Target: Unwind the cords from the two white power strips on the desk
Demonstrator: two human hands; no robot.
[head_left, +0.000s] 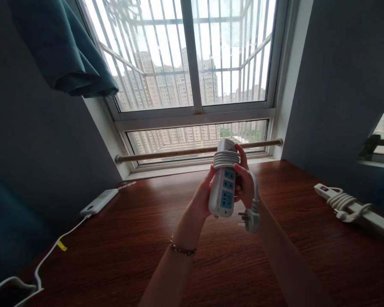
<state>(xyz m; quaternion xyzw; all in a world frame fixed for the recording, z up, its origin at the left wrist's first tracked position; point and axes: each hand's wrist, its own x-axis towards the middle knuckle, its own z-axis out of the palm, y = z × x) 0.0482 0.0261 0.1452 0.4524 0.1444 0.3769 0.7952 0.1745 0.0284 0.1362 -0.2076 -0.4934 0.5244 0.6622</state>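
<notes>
A white power strip (216,197) with blue socket faces is held up over the brown wooden surface, tilted toward me. Its white cord (225,158) is wound in several turns around the upper part. My left hand (205,192) grips the strip's left side, wearing a beaded bracelet at the wrist. On the other side, my right hand (245,179) is closed around the strip, with fingers near the coil. The plug (252,219) dangles beside my right wrist on a loose length of cord, its prongs facing left.
Another white power strip (355,207), wrapped in its cord, lies at the right of the wooden tabletop (141,238). A white power bank (99,201) with a cable sits at the left. A barred window and a horizontal rail (166,154) stand behind; a blue curtain (67,55) hangs upper left.
</notes>
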